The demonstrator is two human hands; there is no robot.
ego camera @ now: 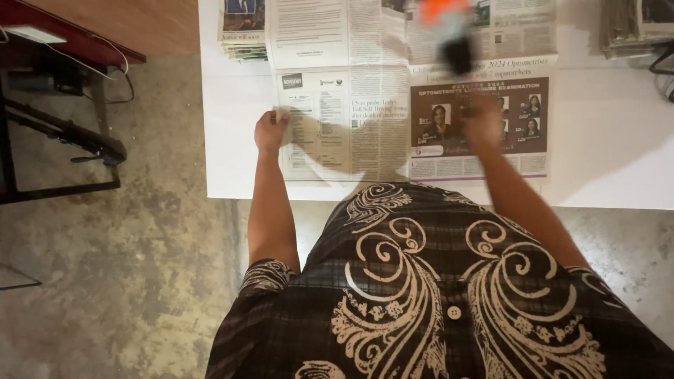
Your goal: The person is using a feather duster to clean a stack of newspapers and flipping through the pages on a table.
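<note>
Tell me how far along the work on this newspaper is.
Done: the newspaper lies opened flat on the white table. In hand: the left hand grips its left edge; the right hand, blurred, is on the page below a blurred black and orange object. No fold shows yet.

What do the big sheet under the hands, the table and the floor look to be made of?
Sheet: thin matte newsprint, with print columns and fold creases. Table: smooth white top, probably laminate or painted board; unclear. Floor: bare concrete, by its mottled grey stains.
</note>
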